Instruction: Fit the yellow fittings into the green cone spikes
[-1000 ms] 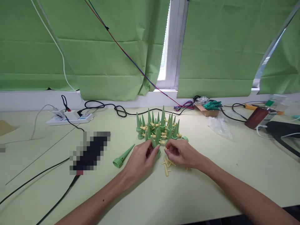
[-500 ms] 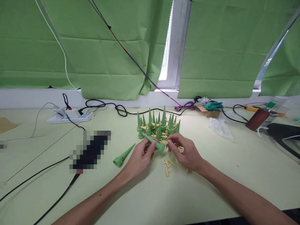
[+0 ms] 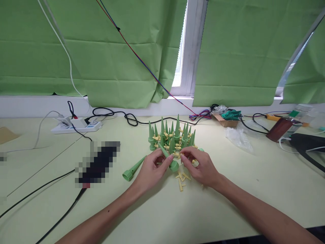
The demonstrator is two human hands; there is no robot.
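Note:
My left hand point(image 3: 157, 166) is closed round a green cone-shaped plant watering spike point(image 3: 174, 166), its wide end tilted down towards me and its point up to the left. Close beside it, my right hand point(image 3: 200, 162) pinches a small yellow valve point(image 3: 181, 154), mostly covered by the fingertips. Behind both hands stands a cluster of upright green spikes point(image 3: 177, 130) with yellow valves on them. Several loose yellow valves point(image 3: 180, 184) lie on the table below the hands. Another green spike point(image 3: 128, 174) rests on its side left of my left hand.
A pixelated dark object point(image 3: 99, 164) with a cable lies on the left. Behind it is a white power strip point(image 3: 78, 127). At the back right are a small cardboard box point(image 3: 225, 121), a clear plastic bag point(image 3: 238, 139) and a dark red bottle point(image 3: 281, 129). Green curtains hang behind the table.
The spike in my left hand has turned, its wide end dropping lower and its point standing steeper. My right hand has shifted slightly, still pinching near the spike.

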